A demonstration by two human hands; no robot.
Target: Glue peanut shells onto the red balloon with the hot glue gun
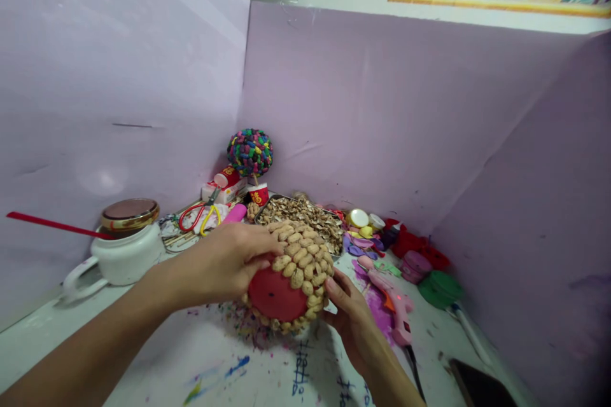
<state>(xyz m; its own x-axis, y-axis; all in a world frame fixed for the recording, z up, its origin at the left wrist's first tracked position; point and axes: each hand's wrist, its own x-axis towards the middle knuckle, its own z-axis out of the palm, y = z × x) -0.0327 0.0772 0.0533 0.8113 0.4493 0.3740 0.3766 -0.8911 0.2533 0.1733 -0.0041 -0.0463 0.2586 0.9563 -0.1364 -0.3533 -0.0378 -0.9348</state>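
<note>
1. Head: tray (258, 215) is holding shells (305, 213); mug (131, 259) is bearing disc (130, 211).
2. Peanut ball (291, 276) is hanging over table (167, 350), red patch (278, 296) facing wearer; long axis unclear.
3. Left hand (229, 261) is bunching fingers against it, hold unclear; right hand (352, 311) is clasping it.

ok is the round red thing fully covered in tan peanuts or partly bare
Partly bare: a smooth red patch shows, with tan peanuts above and below it.

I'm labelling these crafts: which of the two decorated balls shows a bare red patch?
The peanut-covered ball, held by the left hand and right hand. The multicoloured ball behind, on a stick above a red cup, shows none.
</note>
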